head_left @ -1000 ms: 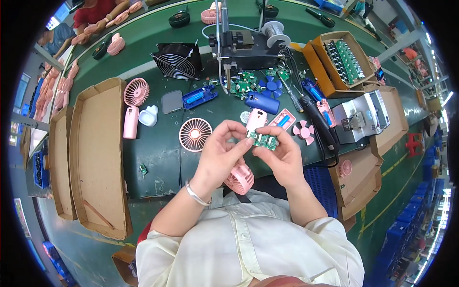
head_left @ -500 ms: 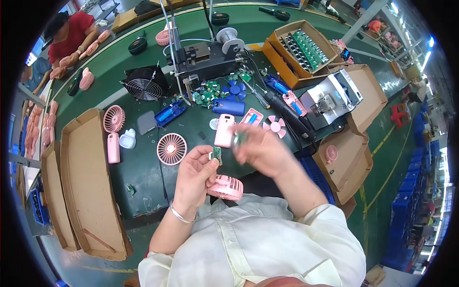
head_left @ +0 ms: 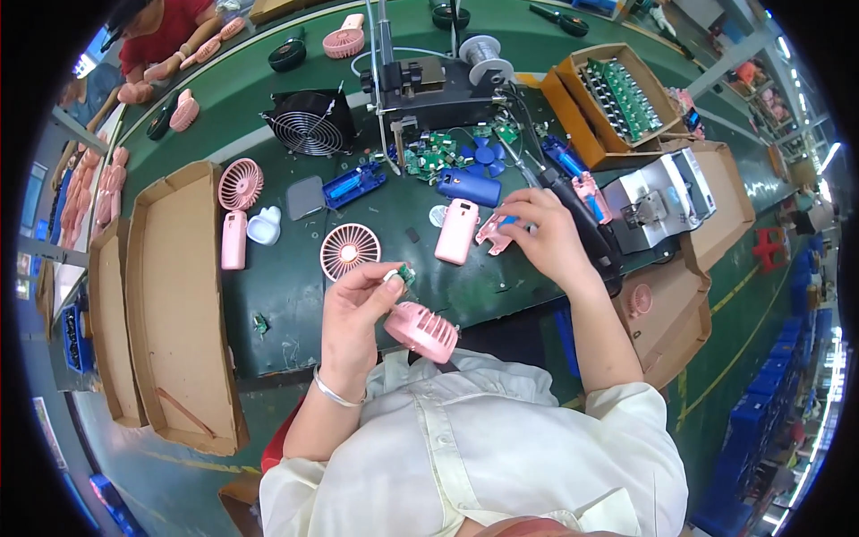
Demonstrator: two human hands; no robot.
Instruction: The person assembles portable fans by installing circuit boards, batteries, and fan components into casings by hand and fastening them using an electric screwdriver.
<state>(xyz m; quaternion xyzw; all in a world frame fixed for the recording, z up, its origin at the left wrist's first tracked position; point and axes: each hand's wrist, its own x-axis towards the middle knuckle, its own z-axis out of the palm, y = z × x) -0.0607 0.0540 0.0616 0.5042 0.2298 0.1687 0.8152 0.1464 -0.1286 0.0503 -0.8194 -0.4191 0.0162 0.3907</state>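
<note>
My left hand (head_left: 353, 313) pinches a small green circuit board (head_left: 406, 276) with a white part between thumb and fingers. Just below, a pink round fan head (head_left: 422, 332) with slotted grille hangs at that hand, over my lap. My right hand (head_left: 553, 240) is closed at the fingertips on a pink fan-handle half (head_left: 493, 234) with a blue battery (head_left: 508, 221) in it; the hand hides part of it. Left of it lies a pink handle shell (head_left: 456, 232) with a dark window. A pink fan grille (head_left: 350, 252) lies flat beyond my left hand.
A soldering stand (head_left: 438, 94) with a solder wire spool (head_left: 485, 59) stands at the back, loose circuit boards (head_left: 440, 152) before it. A black fan (head_left: 311, 123) is to its left. Cardboard trays (head_left: 174, 304) flank the left; a box of boards (head_left: 626, 98) sits back right.
My right hand has moved right and away from my left hand, onto the pink handle half. The fan head at my left hand has tilted. The whole view has shifted.
</note>
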